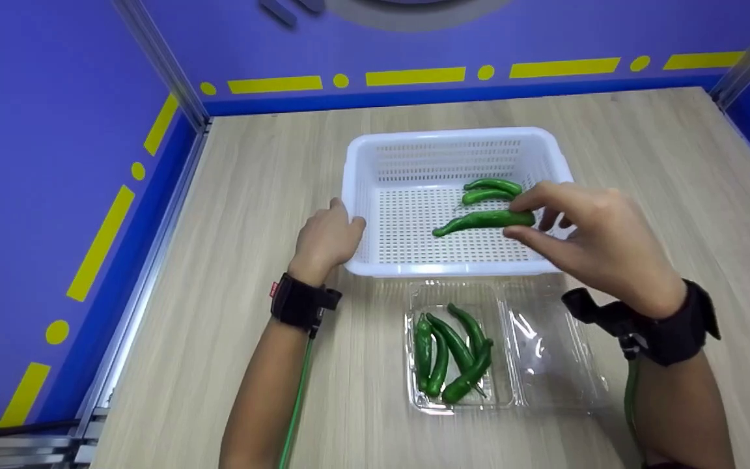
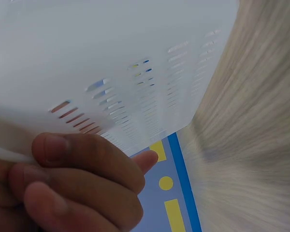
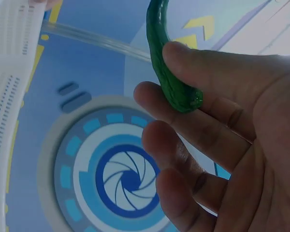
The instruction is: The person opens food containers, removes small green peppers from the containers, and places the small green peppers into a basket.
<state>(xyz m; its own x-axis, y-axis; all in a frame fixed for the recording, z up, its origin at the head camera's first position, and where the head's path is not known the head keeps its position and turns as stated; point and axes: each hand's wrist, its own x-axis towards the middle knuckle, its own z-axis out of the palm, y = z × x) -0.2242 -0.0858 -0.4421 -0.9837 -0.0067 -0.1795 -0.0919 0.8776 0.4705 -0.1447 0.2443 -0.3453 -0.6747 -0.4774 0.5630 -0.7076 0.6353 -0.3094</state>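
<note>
A white perforated basket stands mid-table with two green peppers inside near its right wall. My right hand pinches a third green pepper by its thick end, holding it over the basket's right half; in the right wrist view the pepper sits between thumb and forefinger. My left hand grips the basket's front-left rim, and its curled fingers show against the basket wall. In front of the basket lies an open clear clamshell box with several green peppers in its left half.
The wooden table is walled by blue panels with yellow marks on the left, back and right. A metal rail runs along the left edge. The clamshell's lid lies flat to the right. Both wrists wear black camera straps.
</note>
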